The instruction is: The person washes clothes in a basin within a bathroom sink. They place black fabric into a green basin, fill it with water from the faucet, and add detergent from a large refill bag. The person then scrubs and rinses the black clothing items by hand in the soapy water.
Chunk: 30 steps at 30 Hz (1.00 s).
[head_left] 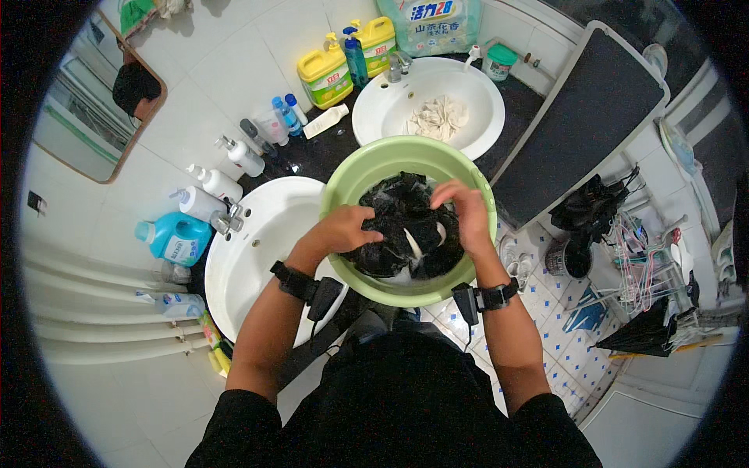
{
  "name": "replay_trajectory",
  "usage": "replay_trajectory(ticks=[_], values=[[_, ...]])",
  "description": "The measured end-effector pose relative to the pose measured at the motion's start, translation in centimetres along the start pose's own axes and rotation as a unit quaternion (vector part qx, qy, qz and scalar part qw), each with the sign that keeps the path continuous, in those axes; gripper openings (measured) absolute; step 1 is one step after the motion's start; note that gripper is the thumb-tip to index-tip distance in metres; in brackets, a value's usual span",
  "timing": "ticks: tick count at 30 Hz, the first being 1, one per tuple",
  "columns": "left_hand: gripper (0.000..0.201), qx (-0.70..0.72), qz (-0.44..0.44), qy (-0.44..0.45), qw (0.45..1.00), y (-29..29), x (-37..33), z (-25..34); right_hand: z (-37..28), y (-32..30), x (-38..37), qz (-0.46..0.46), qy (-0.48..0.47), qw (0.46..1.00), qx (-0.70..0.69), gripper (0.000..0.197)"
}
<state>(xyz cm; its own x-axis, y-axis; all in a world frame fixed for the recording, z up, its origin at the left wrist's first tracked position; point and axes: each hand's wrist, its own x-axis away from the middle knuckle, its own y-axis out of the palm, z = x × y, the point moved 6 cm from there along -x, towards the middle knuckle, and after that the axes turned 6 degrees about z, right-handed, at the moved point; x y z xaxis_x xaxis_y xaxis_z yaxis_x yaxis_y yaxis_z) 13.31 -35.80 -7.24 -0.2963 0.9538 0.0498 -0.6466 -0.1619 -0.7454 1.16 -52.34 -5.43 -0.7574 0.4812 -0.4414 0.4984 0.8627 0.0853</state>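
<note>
A dark, wet black garment (398, 203) with a white curved detail lies bunched in a light green plastic basin (343, 183), in a little water with some foam. At the garment's left side, my left hand (345, 228) has its fingers and thumb closed on the cloth. My right hand (466, 212) is at the upper right of the garment, fingers bent down and pinching the cloth. Part of the fingertips of both hands is hard to make out against the dark fabric. A black strap with a small device sits on each wrist.
The basin rests against two white sinks; the far sink (374, 117) holds bunched pale cloth (438, 118). Pump bottles, yellow jugs (326, 76) and a blue detergent bottle (178, 239) line the wall. On the right stand a dark panel (581, 129), a bin (568, 259) and hangers (636, 246).
</note>
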Motion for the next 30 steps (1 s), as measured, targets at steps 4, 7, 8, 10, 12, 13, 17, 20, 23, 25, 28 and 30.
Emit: replay_trajectory(ticks=[4, 7, 8, 10, 12, 13, 17, 20, 23, 25, 28, 30], values=[[0.031, -0.138, 0.075, -0.082, 0.984, 1.1, 0.0, -1.9, -5.4, -0.8, -1.3, 0.091, -0.116, 0.987, -0.065, 0.079], [0.034, -0.242, -0.021, -0.159, 0.957, 2.4, 0.4, -1.2, -7.6, -0.8, -1.7, 0.094, -0.137, 0.983, -0.073, 0.080], [0.034, -0.241, -0.021, -0.159, 0.957, 2.4, 0.5, -1.0, -7.8, -0.8, -1.7, 0.093, -0.137, 0.984, -0.073, 0.080], [0.041, -0.165, -0.041, -0.158, 0.973, 2.6, 0.8, -0.9, -8.3, -0.9, -1.9, 0.076, -0.159, 0.982, -0.068, 0.080], [0.039, -0.138, -0.025, -0.124, 0.982, 2.4, 1.0, -1.0, -8.2, -0.9, -2.0, 0.074, -0.155, 0.983, -0.066, 0.080], [0.038, -0.112, -0.011, -0.091, 0.989, 2.2, 1.0, -0.5, -8.0, -0.8, -2.1, 0.073, -0.150, 0.984, -0.065, 0.080], [0.036, -0.083, -0.026, -0.095, 0.992, 2.0, 1.6, -0.3, -6.7, -0.5, -2.1, 0.073, -0.128, 0.985, -0.094, 0.079], [0.034, -0.069, -0.016, -0.057, 0.996, 1.5, 2.3, 0.2, -6.2, 0.1, -2.2, 0.067, -0.138, 0.983, -0.100, 0.074], [0.034, 0.079, -0.034, -0.107, 0.990, 1.3, 2.9, 0.1, -4.1, 2.0, -2.3, 0.004, -0.030, 0.999, -0.033, 0.047], [0.033, 0.072, 0.093, -0.045, 0.992, 0.1, 3.0, 0.5, -1.7, 4.4, -1.6, -0.093, 0.074, 0.988, 0.095, 0.026], [0.029, 0.241, 0.190, -0.116, 0.945, -1.2, 3.0, -0.1, 3.2, 5.7, 0.6, -0.284, 0.125, 0.901, 0.302, 0.032], [0.030, 0.313, 0.178, -0.184, 0.915, -1.2, 3.2, -1.7, 3.8, 5.3, 1.4, -0.288, 0.143, 0.879, 0.352, 0.034]])
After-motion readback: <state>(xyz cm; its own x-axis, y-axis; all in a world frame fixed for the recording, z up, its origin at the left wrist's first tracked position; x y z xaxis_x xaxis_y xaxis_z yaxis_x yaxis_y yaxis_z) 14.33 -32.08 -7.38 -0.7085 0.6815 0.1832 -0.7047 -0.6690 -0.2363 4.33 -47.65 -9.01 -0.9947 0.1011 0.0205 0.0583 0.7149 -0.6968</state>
